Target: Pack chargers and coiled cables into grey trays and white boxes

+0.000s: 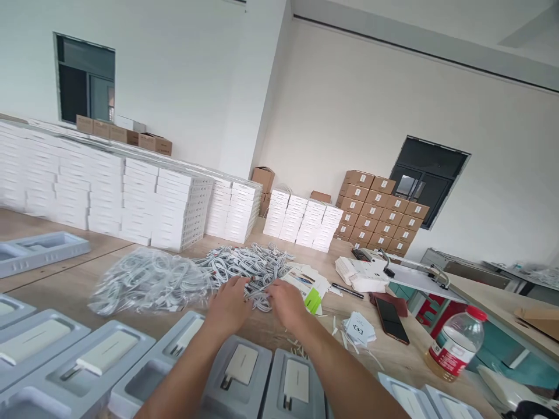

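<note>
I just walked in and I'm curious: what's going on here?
Someone's left hand and right hand are at a heap of loose cables, though whether they grip any is unclear. A clear bag of more cables lies to the left. Nearer, grey trays hold white plug adapters; white boxes stand stacked behind.

Grip unclear, trays cropped, print tiny
Whether the left hand (229,305) or right hand (288,302) holds any gray cables (247,262) cannot be told; the near edge crops the nearest trays (87,385), forearms (192,364) hide parts of others, and print on the far cartons (379,212) is illegibly small.
</note>
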Available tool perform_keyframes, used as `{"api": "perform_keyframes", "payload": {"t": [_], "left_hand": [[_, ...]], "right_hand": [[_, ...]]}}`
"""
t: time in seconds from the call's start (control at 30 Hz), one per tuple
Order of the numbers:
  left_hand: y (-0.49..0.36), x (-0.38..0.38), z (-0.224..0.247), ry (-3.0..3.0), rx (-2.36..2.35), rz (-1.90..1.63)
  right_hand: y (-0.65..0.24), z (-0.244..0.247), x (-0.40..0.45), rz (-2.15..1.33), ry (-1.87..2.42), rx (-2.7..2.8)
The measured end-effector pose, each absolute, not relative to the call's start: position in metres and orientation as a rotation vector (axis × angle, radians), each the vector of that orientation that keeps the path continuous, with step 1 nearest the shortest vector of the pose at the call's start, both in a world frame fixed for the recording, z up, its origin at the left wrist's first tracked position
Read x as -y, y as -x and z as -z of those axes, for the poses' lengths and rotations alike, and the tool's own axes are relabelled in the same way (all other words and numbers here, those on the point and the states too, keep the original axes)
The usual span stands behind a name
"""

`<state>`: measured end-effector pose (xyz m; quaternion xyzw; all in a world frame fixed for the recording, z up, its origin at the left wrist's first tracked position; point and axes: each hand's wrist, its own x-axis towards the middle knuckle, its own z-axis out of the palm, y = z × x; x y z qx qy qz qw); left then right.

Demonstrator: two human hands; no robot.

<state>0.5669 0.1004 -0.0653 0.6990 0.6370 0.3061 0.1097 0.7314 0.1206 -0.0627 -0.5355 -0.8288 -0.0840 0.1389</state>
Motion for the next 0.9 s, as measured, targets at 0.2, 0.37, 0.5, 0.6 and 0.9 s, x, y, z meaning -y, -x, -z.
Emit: {"api": "perform_keyframes", "payload": {"t": [0.2, 0.37, 0.5, 0.6, 0.9], "left_hand": [[-0.579, -0.084, 0.05, -2.038, -1.481, -0.894], [-0.595, -0.063, 0.041, -1.636, -0.851, -0.868], [-0.602, -0.056, 0.044, -1.204, -0.536, -0.776], [-0.606, -0.055, 0.046, -1.056, -0.432, -0.73], [-0.619, -0.061, 0.05, -1.042, -0.665, -0.942]], "right_hand": [[-0.779, 0.025, -0.081, 0.414, 1.508, 2.238], [-0.793, 0.018, -0.055, 0.646, 1.41, 2.124], [-0.799, 0.017, -0.042, 0.627, 1.45, 1.983], [-0.803, 0.009, -0.034, 0.509, 1.506, 1.982], [-0.804, 0.001, -0.025, 0.017, 1.453, 1.926]]}}
